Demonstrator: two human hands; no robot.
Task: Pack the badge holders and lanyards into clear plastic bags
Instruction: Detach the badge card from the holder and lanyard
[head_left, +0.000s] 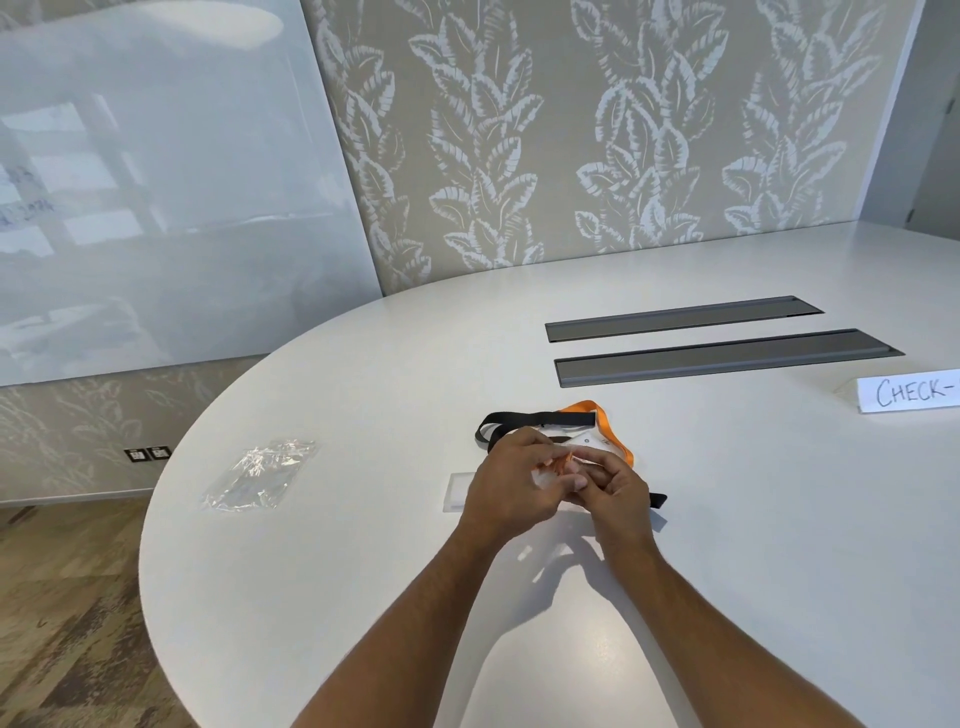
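Orange lanyard (621, 446) half hidden behind hands.

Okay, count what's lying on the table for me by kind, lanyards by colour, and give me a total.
Orange lanyards: 1
Black lanyards: 1
Clear badge holders lying flat: 1
Clear plastic bags lying apart on the left: 1
Paper signs: 1
Total: 5
Whatever the hands cover is not counted.

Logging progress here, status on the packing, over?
Left hand and right hand pinch orange lanyard above table. Clear bags lie apart, left. Nothing blocking.
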